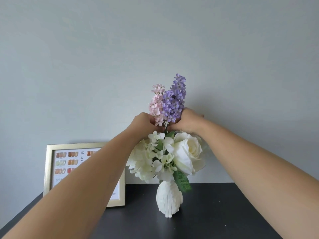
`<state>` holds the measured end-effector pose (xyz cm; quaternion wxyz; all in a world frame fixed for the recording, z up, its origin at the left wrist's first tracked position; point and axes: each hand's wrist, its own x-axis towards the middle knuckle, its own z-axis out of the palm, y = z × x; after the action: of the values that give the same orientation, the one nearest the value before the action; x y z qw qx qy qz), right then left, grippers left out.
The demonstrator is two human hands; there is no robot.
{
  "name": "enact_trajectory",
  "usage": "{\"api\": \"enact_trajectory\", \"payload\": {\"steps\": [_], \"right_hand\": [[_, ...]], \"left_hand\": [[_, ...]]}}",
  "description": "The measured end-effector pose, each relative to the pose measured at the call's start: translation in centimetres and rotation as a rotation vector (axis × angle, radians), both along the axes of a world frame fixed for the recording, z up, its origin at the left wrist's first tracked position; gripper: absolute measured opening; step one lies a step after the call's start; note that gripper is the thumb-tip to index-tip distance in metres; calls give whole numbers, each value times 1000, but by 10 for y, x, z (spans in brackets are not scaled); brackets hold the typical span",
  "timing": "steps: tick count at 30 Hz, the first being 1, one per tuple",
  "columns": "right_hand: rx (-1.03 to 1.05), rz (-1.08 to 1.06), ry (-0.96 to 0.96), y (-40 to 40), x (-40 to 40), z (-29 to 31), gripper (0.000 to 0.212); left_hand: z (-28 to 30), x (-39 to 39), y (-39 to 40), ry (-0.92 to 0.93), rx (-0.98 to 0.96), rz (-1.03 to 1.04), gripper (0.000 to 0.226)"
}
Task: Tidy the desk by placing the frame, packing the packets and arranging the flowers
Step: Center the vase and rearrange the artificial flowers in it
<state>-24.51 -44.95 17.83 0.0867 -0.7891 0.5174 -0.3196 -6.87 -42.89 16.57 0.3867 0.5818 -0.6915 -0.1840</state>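
The frame (51, 169), standing on the desk (215, 213) at eight o'clock from the vase (169, 198), is half hidden by the left forearm. The vase holds cream flowers (186, 152), with pink (156, 104) and purple sprigs (174, 99) at twelve o'clock. The left hand (143, 123) and right hand (188, 121) pinch the sprigs' stems, fingertips hidden behind blossoms.

Both hands up at the flowers.
Left hand (144, 122) and right hand (187, 121) pinch the stems under the pink sprig (156, 104) and purple sprig (174, 99), at twelve o'clock above the white vase (169, 198) on the dark desk (215, 213); gold frame (51, 169) stands at nine o'clock.
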Motion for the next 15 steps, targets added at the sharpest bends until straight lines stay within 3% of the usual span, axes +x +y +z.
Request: {"api": "enact_trajectory", "payload": {"steps": [7, 15], "right_hand": [[-41, -125, 260, 1, 0, -6, 33], [-6, -48, 220, -2, -6, -6, 27]], "left_hand": [[3, -8, 5, -57, 24, -21, 32], [-2, -5, 3, -12, 37, 7, 41]]}}
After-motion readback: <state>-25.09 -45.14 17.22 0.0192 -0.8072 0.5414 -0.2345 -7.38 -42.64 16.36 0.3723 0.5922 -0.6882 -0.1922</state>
